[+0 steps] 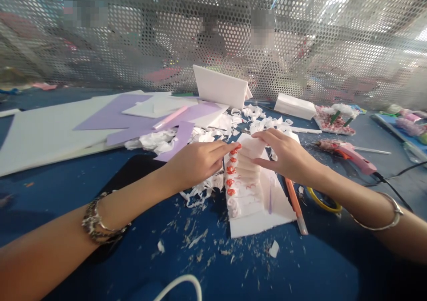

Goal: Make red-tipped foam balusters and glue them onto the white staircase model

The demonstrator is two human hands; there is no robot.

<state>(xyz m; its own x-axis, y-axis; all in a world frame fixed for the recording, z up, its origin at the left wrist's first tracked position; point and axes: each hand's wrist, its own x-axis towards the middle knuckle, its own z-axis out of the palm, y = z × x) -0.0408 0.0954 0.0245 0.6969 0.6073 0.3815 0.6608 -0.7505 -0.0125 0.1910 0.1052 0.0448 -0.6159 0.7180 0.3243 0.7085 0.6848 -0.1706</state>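
A small white staircase model [248,185] stands on a white board [260,223] in front of me. Red rosettes [231,170] run along its left edge, with pale ones at the lower end. My left hand [200,163] reaches in from the left; its outstretched index fingertip touches the topmost red rosette. At the upper right of the steps, my right hand [283,156] has its thumb and fingers spread beside the white top part. Whether the right fingertips press on that part, I cannot tell. An orange marker [295,205] lies along the board's right edge.
A pink glue gun [352,154] with a black cord lies right, near a yellow tape ring [323,202]. White and purple sheets [50,127] and a pink marker [170,118] lie left. Paper scraps [156,141] surround the model. A perforated metal screen [150,34] rises behind.
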